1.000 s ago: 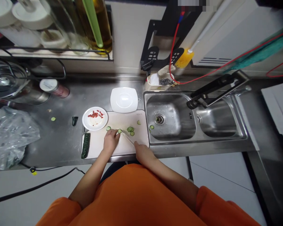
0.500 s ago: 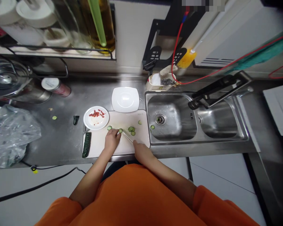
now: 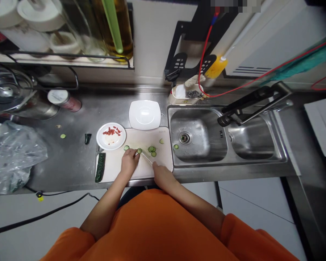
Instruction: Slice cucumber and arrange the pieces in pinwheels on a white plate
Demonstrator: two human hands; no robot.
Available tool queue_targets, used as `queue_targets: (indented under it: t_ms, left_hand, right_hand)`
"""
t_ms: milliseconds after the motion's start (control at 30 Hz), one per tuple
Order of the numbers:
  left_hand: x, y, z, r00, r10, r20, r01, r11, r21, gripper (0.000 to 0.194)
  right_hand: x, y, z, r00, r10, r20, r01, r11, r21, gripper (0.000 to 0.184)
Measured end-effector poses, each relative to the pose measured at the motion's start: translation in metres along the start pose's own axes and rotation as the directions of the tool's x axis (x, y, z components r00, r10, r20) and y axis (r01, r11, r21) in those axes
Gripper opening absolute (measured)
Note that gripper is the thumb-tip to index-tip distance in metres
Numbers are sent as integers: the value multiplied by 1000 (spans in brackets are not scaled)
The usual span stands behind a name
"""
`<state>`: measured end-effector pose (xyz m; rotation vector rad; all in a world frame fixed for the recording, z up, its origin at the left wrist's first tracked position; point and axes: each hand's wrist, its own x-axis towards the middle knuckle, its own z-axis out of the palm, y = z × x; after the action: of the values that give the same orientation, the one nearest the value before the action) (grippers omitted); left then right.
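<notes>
My left hand (image 3: 129, 160) is closed on a short piece of cucumber (image 3: 139, 150) over the white cutting board (image 3: 141, 172). One more green bit of cucumber (image 3: 126, 148) shows just beyond its fingers. In my right hand (image 3: 163, 174) is a knife (image 3: 147, 157), its blade pointing left and its tip against the held piece. Several cut cucumber slices (image 3: 152, 149) lie together right of the blade, and a single slice (image 3: 161, 141) rests farther up the board. A long dark cucumber piece (image 3: 100, 167) lies along the board's left edge.
A white plate with red pieces (image 3: 111, 145) overlaps the board's upper left corner. Behind the board stands a white square dish (image 3: 144, 115). The double sink (image 3: 199, 159) is on the right. A cucumber end (image 3: 87, 138) and plastic bags (image 3: 15, 156) lie left.
Both hands, the knife and the cucumber stay almost in place. My right hand has shifted very slightly left; the view itself has moved a little.
</notes>
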<state>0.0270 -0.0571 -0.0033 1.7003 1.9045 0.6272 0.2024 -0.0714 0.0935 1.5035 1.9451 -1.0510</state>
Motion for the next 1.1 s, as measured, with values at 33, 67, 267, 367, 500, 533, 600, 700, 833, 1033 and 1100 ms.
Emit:
queue_targets:
  t_ms: [33, 67, 267, 367, 500, 533, 600, 700, 833, 1033, 1100]
  left_hand:
    - [0, 0, 0, 1000, -3, 1, 3, 1000, -1, 21]
    - [0, 0, 0, 1000, -9, 0, 9, 1000, -2, 21]
    - [1, 2, -1, 1000, -24, -8, 24, 1000, 8, 21]
    - [3, 5, -2, 1000, -21, -13, 22, 1000, 8, 21]
    - [6, 10, -5, 997, -76, -5, 76, 997, 15, 20]
    - [7, 12, -5, 995, -95, 2, 95, 995, 9, 18]
    - [8, 15, -7, 990, -136, 29, 137, 990, -30, 12]
    - [8, 16, -10, 974, -222, 53, 227, 967, -120, 12]
    - [8, 7, -20, 922, -386, -30, 372, 904, -209, 21]
    - [11, -11, -34, 851, -507, -138, 473, 853, -220, 23]
    - [11, -13, -34, 859, -486, -158, 455, 868, -197, 22]
  right_hand:
    - [1, 0, 1, 1000, -4, -5, 4, 1000, 3, 34]
    - [1, -1, 1, 1000, -8, -9, 8, 1000, 4, 34]
    - [-4, 3, 3, 1000, 2, -2, -2, 1000, 0, 38]
    - [-10, 8, 5, 999, 23, 29, -23, 1000, -3, 43]
    - [-17, 16, 8, 998, 53, 42, -52, 999, -13, 42]
    - [-18, 17, 8, 998, 52, 40, -51, 999, -14, 42]
    - [-18, 19, 9, 998, 50, 34, -49, 999, -16, 42]
    - [-18, 19, 9, 998, 52, 31, -51, 999, -17, 42]
    - [-17, 20, 9, 997, 59, 46, -59, 998, -12, 42]
    - [-15, 22, 11, 998, 46, 40, -45, 998, -40, 40]
    - [-14, 22, 12, 999, 45, 25, -43, 998, -47, 39]
